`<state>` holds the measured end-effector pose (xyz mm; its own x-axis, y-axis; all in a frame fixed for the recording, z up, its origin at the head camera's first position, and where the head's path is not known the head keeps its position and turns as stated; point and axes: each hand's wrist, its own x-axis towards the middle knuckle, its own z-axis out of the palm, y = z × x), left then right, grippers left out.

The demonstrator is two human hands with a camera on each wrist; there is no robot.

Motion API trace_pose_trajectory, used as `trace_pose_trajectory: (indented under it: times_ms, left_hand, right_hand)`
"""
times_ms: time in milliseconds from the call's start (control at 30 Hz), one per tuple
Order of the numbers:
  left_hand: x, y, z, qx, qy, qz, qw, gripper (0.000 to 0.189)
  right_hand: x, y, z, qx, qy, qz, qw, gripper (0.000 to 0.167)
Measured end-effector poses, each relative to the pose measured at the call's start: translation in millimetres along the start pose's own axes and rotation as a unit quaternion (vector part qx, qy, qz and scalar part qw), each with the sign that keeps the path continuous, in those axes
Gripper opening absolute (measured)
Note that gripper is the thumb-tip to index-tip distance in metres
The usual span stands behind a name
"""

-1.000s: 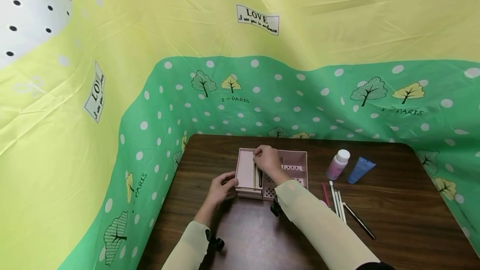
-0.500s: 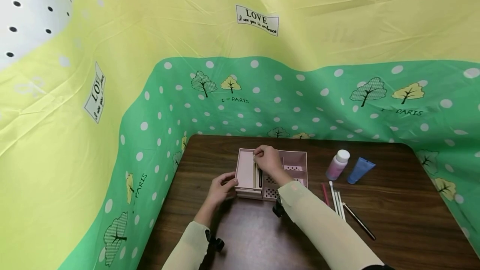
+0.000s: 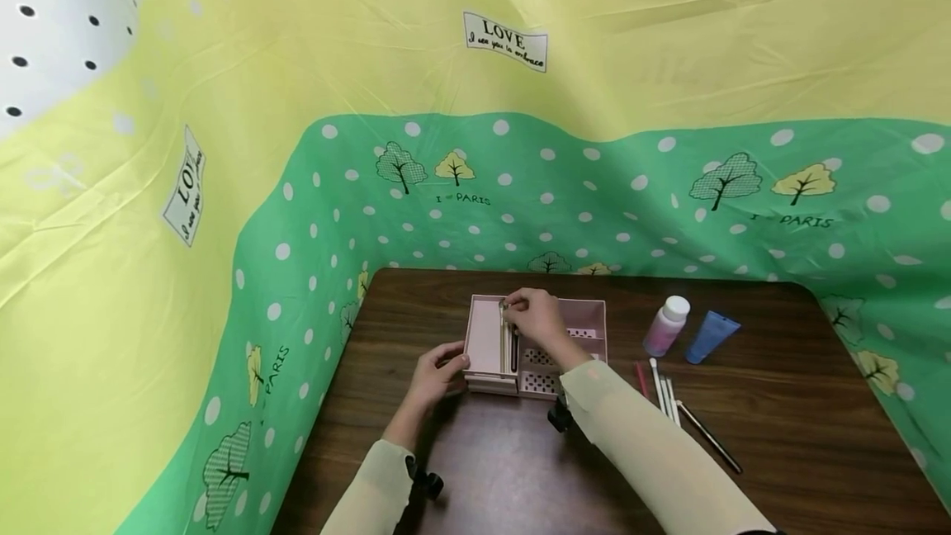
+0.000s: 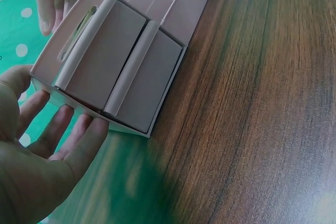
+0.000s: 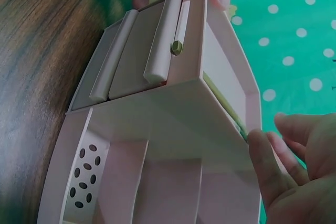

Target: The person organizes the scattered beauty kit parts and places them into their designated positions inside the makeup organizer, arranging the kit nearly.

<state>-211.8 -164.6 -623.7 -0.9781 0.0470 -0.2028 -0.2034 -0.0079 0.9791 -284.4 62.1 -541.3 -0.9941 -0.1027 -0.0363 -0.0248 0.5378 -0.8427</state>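
A pink desk organizer (image 3: 485, 329) stands on the table, with a flat-topped drawer unit at left and open compartments at right. My left hand (image 3: 433, 376) rests against its left side; in the left wrist view the fingertips (image 4: 97, 125) touch the edge beside the drawers and the thumb reaches the upper corner. Thin sticks, which look like makeup brushes (image 3: 507, 349), lie along the right edge of the unit's top. My right hand (image 3: 537, 316) is at their far end. In the right wrist view one fingertip touches the end of a greenish-gold stick (image 5: 226, 98), and the fingers are spread.
To the right stand a white-capped pink bottle (image 3: 666, 326) and a blue tube (image 3: 712, 337). Nearer lie a red stick (image 3: 642, 378), several white sticks (image 3: 666, 390) and a dark pen-like stick (image 3: 709, 436). A yellow and green curtain (image 3: 579, 188) surrounds the wooden table (image 3: 505, 469).
My right hand and forearm have shifted slightly to the right, uncovering more of the sticks' far ends. The left hand and the organizer have stayed in place.
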Motion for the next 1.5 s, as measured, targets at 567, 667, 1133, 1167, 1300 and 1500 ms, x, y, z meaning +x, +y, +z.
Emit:
trace_pose_trajectory:
  times_ms: [567,667,1133,1167,1300,1500]
  left_hand:
    - [3.5,3.8,-0.4,0.001,0.001,0.007,1.0,0.041]
    - [2.5,4.5,-0.7,0.004,0.001,0.008,1.0,0.042]
    - [0.6,0.2,-1.3,0.002,-0.009,0.008,0.9999,0.044]
    - [0.5,-0.4,-1.5,0.0,-0.008,0.007,0.9999,0.043]
    - [-1.6,-2.0,-1.3,0.0,-0.007,0.004,1.0,0.044]
    - [-4.9,-1.6,0.0,0.01,-0.006,0.004,0.9999,0.043]
  right_hand:
    - [-9.1,5,-7,0.001,0.021,-0.026,0.9995,0.024]
    - [-12.2,6,-9,0.01,0.021,-0.03,0.9993,0.025]
    - [-21.0,25,-33,0.004,0.018,-0.036,0.9992,0.027]
    - [-22.1,26,-35,0.005,0.018,-0.034,0.9992,0.028]
    - [-26.8,31,-44,0.006,0.019,-0.037,0.9991,0.028]
    - [-33.2,39,-53,0.016,0.029,-0.048,0.9983,0.024]
